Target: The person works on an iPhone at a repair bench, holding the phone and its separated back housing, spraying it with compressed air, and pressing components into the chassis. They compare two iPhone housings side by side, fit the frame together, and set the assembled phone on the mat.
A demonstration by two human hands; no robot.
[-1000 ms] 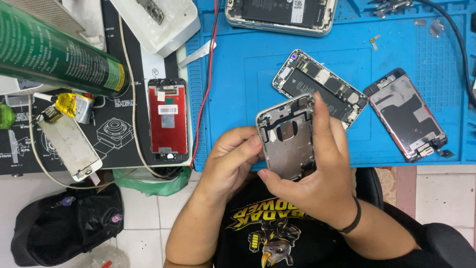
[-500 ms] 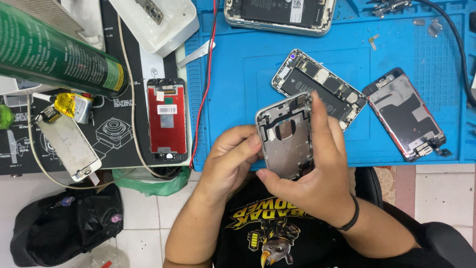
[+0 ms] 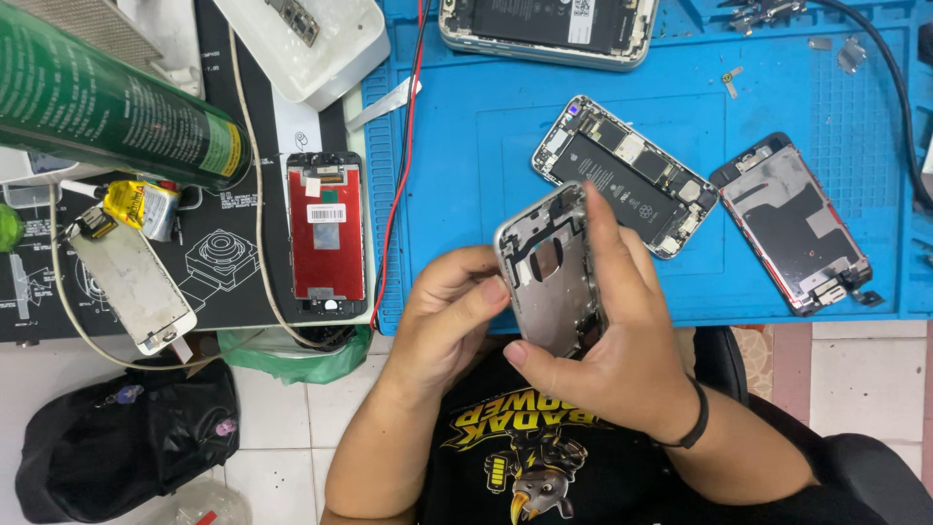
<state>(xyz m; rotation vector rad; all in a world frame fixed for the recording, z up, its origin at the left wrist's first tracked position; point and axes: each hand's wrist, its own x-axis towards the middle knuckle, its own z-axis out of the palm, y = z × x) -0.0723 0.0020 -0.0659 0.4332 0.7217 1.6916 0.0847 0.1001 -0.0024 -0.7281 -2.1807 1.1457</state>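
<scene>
An empty silver phone housing (image 3: 549,272) is held upright over the near edge of the blue work mat (image 3: 466,165). My right hand (image 3: 612,340) grips it from the right, index finger lying across its inside. My left hand (image 3: 442,316) pinches its left edge with thumb and fingertips. Just beyond lies an opened phone (image 3: 627,175) with a black battery. To its right rests a detached screen panel (image 3: 792,224), face down.
A red-backed screen (image 3: 328,233) lies on the black mat at left, next to a white phone panel (image 3: 126,282) and a yellow glue tube (image 3: 141,204). A green spray can (image 3: 107,107) sits at upper left. Another opened phone (image 3: 549,24) is at the top. A black bag (image 3: 117,447) is on the floor.
</scene>
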